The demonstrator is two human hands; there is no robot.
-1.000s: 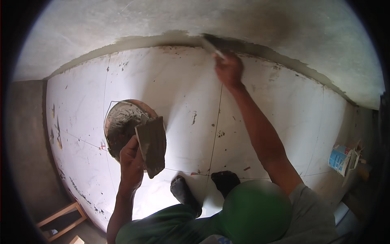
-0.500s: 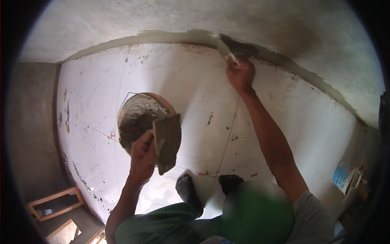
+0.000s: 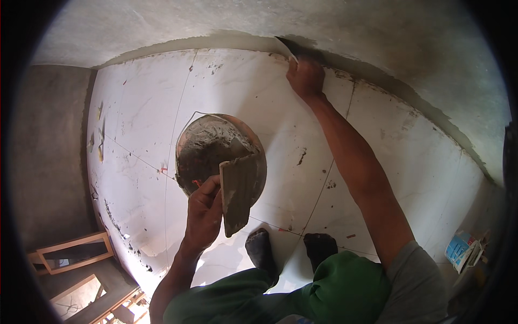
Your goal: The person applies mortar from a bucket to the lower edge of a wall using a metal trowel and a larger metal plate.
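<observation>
My left hand [image 3: 204, 216] is closed around the edge of a flat hawk board [image 3: 237, 194], brownish and smeared with mortar. The board is tilted over the near right part of a round bucket [image 3: 260, 140], which holds grey, lumpy mortar [image 3: 208, 143]. Far up, my right hand [image 3: 306, 78] grips a flat-bladed trowel [image 3: 286, 48]. Its blade lies against the damp grey mortar strip [image 3: 237, 41] at the foot of the wall [image 3: 178, 21]. The trowel's handle is mostly hidden in my fingers.
Large white tiles [image 3: 280, 113] with dark joints and crumbs of mortar cover the floor. My feet [image 3: 263, 251] stand near the bucket. At the right is a blue and white tub [image 3: 458, 251]; wooden frames [image 3: 75, 254] lie at the lower left.
My right hand and the trowel have moved left and slightly farther along the wall strip. The view has shifted, so the bucket and board appear farther right. My left hand keeps hold of the board.
</observation>
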